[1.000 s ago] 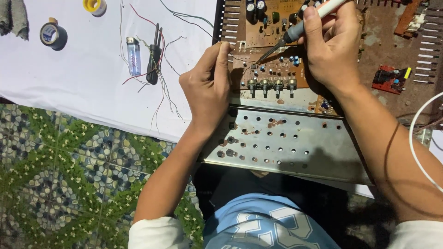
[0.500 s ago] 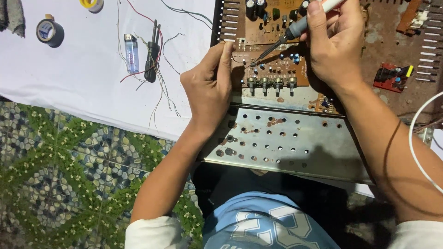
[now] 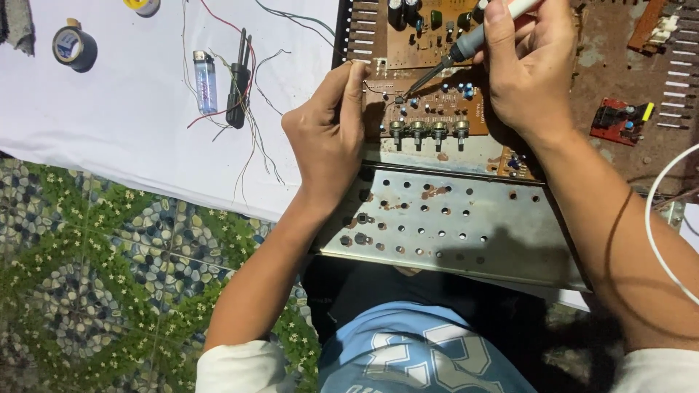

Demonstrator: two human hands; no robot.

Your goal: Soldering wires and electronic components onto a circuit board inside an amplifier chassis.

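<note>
A: What lies on the left?
B: A tape roll, a lighter and a black tool among loose wires on the white cloth

A: And the left hand?
B: Fingers pinched together, holding a thin wire at the brown board

A: Which way does the iron run?
B: Slantwise, handle up right, tip down left, touching the board just beside that hand

A: The right hand?
B: Clenched round the iron's handle like a pen, above the perforated metal panel
</note>
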